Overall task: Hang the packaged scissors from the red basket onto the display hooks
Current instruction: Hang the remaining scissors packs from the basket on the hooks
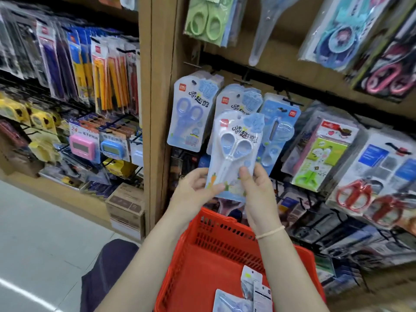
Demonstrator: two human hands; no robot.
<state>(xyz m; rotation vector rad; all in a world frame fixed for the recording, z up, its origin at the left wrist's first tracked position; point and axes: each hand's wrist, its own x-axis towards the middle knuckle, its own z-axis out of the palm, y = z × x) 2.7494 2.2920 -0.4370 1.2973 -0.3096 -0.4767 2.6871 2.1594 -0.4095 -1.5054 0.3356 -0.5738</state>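
I hold a pack of white scissors (pixel 234 152) upright in front of the display wall. My left hand (pixel 195 190) pinches its lower left corner, and my right hand (pixel 256 190) grips its lower right edge with the thumb on the front. Its top hole lies just below a hook that carries a matching pack (pixel 238 102). Left of that hangs a blue scissors pack (pixel 189 115). The red basket (pixel 202 255) stands below my arms, with more packs (pixel 247 291) lying in its near right corner.
Other scissors packs hang to the right, a light blue one (pixel 276 129), green (pixel 319 158) and red (pixel 358 194). A wooden post (pixel 155 109) divides this bay from shelves of pens (pixel 90 70) and timers (pixel 82 146). Cardboard boxes (pixel 126 206) sit on the floor at its foot.
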